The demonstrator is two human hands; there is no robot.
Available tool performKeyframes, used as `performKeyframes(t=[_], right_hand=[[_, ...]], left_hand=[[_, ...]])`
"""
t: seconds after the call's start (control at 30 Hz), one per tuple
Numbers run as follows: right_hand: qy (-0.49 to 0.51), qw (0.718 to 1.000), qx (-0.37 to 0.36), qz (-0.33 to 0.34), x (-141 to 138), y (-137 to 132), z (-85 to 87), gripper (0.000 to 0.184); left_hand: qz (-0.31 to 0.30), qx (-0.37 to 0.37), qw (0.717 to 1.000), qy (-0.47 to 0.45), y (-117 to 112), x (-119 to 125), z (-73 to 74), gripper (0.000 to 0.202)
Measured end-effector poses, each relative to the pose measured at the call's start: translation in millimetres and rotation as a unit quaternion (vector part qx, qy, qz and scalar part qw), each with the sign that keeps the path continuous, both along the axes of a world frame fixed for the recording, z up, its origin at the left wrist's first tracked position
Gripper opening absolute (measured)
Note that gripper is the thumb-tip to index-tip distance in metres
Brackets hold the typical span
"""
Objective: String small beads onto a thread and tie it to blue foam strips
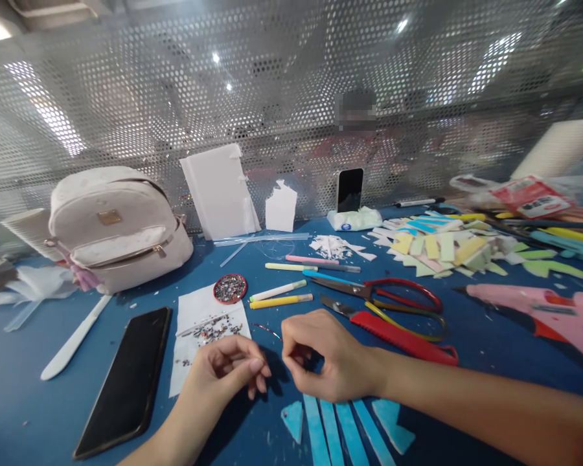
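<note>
My left hand is over the lower edge of a white sheet strewn with small dark beads. Its thumb and index finger are pressed together, and whatever they may hold is too small to make out. Just to the right, my right hand is closed in a pinch, its fingertips at the end of a thin string of beads that trails to the left. On the sheet's top edge sits a round red-rimmed dish full of beads. Blue painted strips and a small blue triangle lie below my right hand.
Red-handled scissors, a red-handled cutter and several markers lie beyond my hands. A pink glue gun is at right. Left are a black phone, a white plastic knife and a backpack. Paper scraps are piled back right.
</note>
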State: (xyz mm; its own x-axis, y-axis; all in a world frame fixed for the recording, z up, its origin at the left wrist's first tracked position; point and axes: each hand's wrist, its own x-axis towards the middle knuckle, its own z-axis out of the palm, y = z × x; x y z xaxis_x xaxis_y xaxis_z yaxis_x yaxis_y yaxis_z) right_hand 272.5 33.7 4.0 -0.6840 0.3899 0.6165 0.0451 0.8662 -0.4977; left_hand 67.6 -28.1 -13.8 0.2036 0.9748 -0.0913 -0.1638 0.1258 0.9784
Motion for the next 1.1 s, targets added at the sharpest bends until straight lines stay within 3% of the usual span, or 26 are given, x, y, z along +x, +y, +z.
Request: performKeyframes(t=[0.4, 1.1], right_hand=[[-0.011, 1.000, 0.006, 0.000, -0.6, -0.3, -0.4, 0.009], [-0.029, 1.000, -0.008, 0.010, -1.3, 0.4, -0.7, 0.009]], left_hand=[[-0.016, 0.007, 1.000, 0.001, 2.0, -1.6, -1.9, 0.026], [0.011, 0.019, 0.999, 0.045, 1.7, -0.8, -3.7, 0.030]])
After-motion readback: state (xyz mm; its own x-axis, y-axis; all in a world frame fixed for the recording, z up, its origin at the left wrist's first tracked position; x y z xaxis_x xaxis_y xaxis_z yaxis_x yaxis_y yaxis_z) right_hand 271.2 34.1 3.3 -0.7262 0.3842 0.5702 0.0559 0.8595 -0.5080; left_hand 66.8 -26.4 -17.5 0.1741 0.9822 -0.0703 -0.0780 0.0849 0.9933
